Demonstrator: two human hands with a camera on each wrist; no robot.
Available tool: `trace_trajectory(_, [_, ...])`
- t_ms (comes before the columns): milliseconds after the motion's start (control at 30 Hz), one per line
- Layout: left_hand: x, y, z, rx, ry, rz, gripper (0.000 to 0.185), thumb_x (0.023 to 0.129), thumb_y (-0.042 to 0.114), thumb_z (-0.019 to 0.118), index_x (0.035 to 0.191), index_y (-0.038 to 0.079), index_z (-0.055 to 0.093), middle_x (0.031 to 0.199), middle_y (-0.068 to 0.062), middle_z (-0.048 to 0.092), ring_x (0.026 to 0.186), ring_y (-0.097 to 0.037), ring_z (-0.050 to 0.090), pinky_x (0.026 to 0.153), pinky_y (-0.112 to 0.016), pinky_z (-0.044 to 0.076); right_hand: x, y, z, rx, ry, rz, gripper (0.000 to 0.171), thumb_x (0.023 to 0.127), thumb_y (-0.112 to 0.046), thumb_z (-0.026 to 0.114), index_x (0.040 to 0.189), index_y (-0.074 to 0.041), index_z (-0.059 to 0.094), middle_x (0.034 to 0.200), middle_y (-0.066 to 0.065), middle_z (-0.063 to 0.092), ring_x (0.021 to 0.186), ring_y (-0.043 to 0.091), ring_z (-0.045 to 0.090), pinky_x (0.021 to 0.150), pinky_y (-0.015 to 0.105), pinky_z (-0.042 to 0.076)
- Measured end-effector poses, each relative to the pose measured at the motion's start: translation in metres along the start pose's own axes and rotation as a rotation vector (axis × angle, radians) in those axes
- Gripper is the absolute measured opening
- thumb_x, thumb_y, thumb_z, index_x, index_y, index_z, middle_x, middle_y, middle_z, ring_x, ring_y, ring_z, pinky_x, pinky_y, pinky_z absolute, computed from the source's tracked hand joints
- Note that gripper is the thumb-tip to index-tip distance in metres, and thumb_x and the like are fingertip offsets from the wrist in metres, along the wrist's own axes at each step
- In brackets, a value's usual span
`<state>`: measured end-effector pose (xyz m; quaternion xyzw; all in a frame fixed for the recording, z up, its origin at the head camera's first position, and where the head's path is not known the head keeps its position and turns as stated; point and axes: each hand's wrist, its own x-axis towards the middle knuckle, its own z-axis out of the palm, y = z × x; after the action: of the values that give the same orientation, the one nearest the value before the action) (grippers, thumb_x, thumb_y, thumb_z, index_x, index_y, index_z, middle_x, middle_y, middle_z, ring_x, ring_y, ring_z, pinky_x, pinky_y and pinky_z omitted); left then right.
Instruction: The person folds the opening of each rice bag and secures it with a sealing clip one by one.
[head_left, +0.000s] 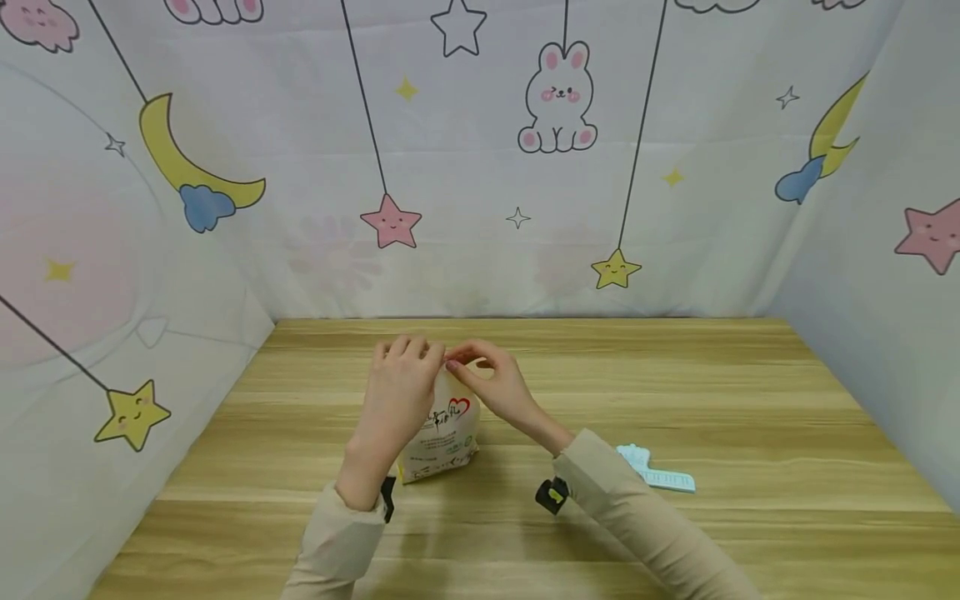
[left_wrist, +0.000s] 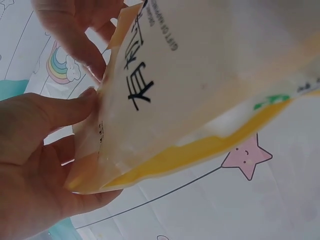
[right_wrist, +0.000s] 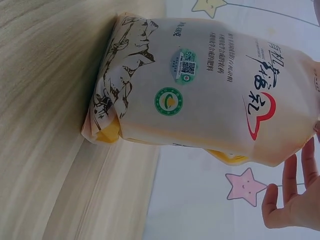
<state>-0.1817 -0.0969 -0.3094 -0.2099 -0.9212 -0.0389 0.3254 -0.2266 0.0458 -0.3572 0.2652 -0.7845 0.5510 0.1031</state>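
A cream-coloured printed food bag (head_left: 442,442) stands on the table, narrowing toward its top. Its front carries dark lettering and a red heart outline, and yellow shows along the side in both wrist views. My left hand (head_left: 405,383) holds the top edge from the left. In the left wrist view, the left thumb lies on the near face of the bag (left_wrist: 200,75), with the fingers behind it. My right hand (head_left: 498,387) pinches the top from the right between thumb and fingertips. Several other right fingers (right_wrist: 290,177) stand apart beside the bag's upper side.
On the wood-grain table (head_left: 750,400), a light blue plastic piece (head_left: 667,479) with a long ribbed bar lies right of the bag, partly behind the right sleeve (head_left: 630,500). White printed cloth (head_left: 487,167) closes off the back and sides.
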Motion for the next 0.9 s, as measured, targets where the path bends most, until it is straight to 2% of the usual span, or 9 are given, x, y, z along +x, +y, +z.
trace_trajectory(267, [-0.001, 0.0, 0.003, 0.05, 0.049, 0.02, 0.012, 0.079, 0.006, 0.065, 0.089, 0.011, 0.063, 0.081, -0.006, 0.062, 0.079, -0.023, 0.056, 0.072, -0.04, 0.044, 0.001, 0.001, 0.0, -0.044, -0.013, -0.042, 0.012, 0.087, -0.02, 0.057, 0.095, -0.013, 0.063, 0.095, 0.004, 0.063, 0.091, 0.016, 0.056, 0.086, 0.047, 0.04])
trace_trajectory(533, [-0.002, -0.001, 0.004, 0.048, 0.082, 0.029, 0.011, 0.078, 0.006, 0.065, 0.088, 0.012, 0.063, 0.08, -0.006, 0.062, 0.078, -0.023, 0.056, 0.069, -0.039, 0.044, 0.004, 0.002, -0.004, -0.068, -0.059, -0.04, 0.013, 0.088, -0.023, 0.056, 0.096, -0.015, 0.063, 0.094, 0.001, 0.063, 0.092, 0.014, 0.056, 0.088, 0.043, 0.039])
trace_trajectory(900, [-0.002, -0.001, 0.004, 0.066, 0.063, 0.023, 0.021, 0.076, 0.003, 0.066, 0.092, 0.017, 0.066, 0.081, -0.003, 0.062, 0.078, -0.021, 0.056, 0.07, -0.039, 0.045, 0.001, 0.013, -0.007, -0.092, -0.078, -0.044, 0.012, 0.088, -0.021, 0.056, 0.092, -0.013, 0.062, 0.091, 0.002, 0.062, 0.09, 0.015, 0.055, 0.086, 0.042, 0.039])
